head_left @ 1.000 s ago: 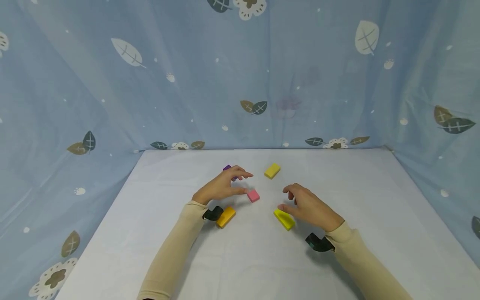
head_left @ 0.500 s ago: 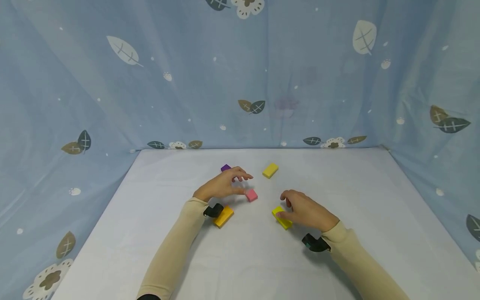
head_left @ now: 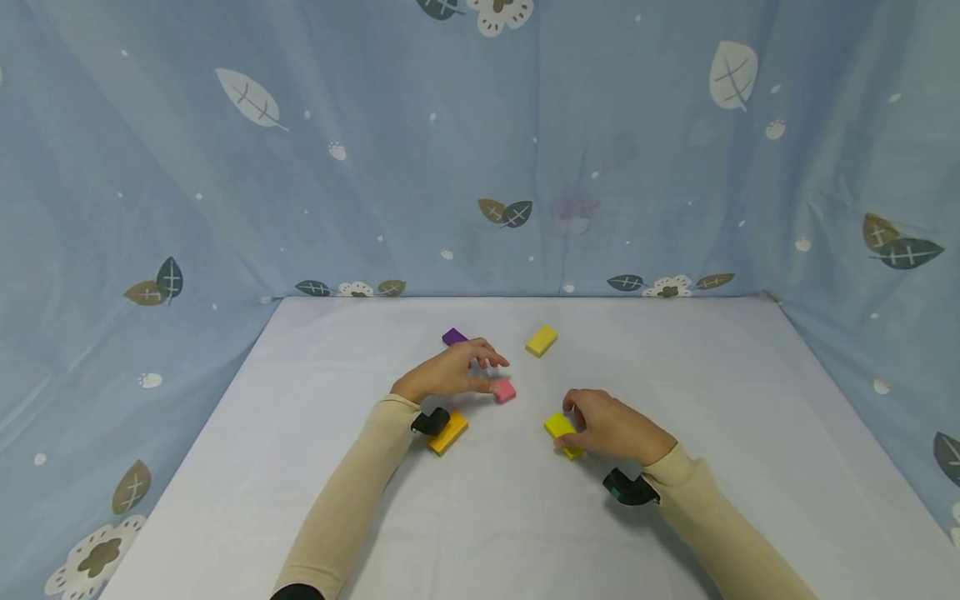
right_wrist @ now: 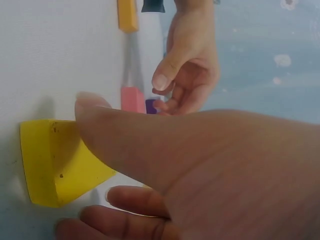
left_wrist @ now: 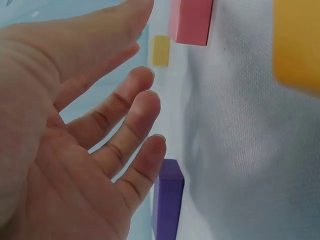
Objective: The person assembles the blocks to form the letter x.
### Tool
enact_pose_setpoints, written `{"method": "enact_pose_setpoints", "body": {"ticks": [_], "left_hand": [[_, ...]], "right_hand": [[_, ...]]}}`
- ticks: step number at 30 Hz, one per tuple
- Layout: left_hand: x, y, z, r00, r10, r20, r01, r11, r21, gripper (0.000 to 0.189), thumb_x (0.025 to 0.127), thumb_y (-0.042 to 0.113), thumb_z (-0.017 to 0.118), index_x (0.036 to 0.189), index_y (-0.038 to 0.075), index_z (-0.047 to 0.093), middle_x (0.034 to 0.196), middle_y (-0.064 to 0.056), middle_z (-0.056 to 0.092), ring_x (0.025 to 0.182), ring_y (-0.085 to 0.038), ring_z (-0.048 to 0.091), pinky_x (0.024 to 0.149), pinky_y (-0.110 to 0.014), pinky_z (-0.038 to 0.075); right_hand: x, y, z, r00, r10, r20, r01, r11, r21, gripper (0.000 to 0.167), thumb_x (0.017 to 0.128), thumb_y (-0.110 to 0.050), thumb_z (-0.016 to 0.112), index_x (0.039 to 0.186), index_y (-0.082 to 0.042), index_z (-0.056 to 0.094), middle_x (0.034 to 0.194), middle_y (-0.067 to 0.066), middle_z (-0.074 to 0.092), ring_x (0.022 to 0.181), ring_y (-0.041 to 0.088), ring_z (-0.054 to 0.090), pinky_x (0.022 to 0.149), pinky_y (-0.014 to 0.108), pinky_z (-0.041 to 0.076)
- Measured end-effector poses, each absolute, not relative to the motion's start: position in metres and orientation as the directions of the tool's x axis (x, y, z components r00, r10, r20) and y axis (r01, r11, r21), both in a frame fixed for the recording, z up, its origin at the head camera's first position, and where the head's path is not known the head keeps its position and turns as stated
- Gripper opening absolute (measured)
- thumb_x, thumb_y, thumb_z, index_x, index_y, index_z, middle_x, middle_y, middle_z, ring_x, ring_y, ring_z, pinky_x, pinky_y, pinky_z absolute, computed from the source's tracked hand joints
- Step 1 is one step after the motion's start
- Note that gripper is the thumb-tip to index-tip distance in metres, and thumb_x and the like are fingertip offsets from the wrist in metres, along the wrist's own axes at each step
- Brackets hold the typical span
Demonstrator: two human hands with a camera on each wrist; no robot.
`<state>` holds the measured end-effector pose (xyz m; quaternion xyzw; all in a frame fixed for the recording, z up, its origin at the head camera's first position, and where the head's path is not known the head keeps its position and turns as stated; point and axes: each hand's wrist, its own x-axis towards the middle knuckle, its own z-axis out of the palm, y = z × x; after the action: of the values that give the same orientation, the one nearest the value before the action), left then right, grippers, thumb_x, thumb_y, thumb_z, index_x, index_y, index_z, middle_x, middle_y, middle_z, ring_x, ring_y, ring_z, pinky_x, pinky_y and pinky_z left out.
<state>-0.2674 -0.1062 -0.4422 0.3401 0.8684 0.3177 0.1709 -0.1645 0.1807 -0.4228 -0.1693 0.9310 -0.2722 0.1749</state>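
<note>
My left hand hovers with relaxed fingers over the white table, its thumb tip close beside a small pink block. In the left wrist view those fingers are spread, and a gap shows between them and the pink block. My right hand is over a bright yellow block, covering part of it. From the right wrist, the thumb overlaps the yellow block and the fingers lie loosely on its other side; whether the thumb touches it, I cannot tell.
A purple block lies behind my left hand, partly hidden. The orange block sits by the left wrist's black camera. Farther back is a pale yellow block. A blue leaf-patterned curtain borders the table.
My right hand has come down and left, over the bright yellow block. My left hand has shifted slightly toward the pink block. The blocks stay where they were on the table.
</note>
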Motion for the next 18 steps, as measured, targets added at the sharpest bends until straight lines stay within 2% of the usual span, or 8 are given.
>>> {"method": "enact_pose_setpoints", "body": {"ticks": [18], "left_hand": [[-0.2689, -0.099, -0.4478, -0.663, 0.742, -0.097, 0.526, 0.555, 0.644, 0.036, 0.095, 0.019, 0.076, 0.13, 0.016, 0.072, 0.125, -0.002, 0.064, 0.11, -0.017, 0.059, 0.098, -0.032, 0.052]], "right_hand": [[-0.1639, 0.1811, -0.4244, -0.867, -0.431, -0.25, -0.217, 0.779, -0.588, 0.038, 0.085, -0.022, 0.086, 0.106, -0.001, 0.063, 0.078, 0.002, 0.056, 0.068, 0.014, 0.05, 0.062, 0.025, 0.044]]}}
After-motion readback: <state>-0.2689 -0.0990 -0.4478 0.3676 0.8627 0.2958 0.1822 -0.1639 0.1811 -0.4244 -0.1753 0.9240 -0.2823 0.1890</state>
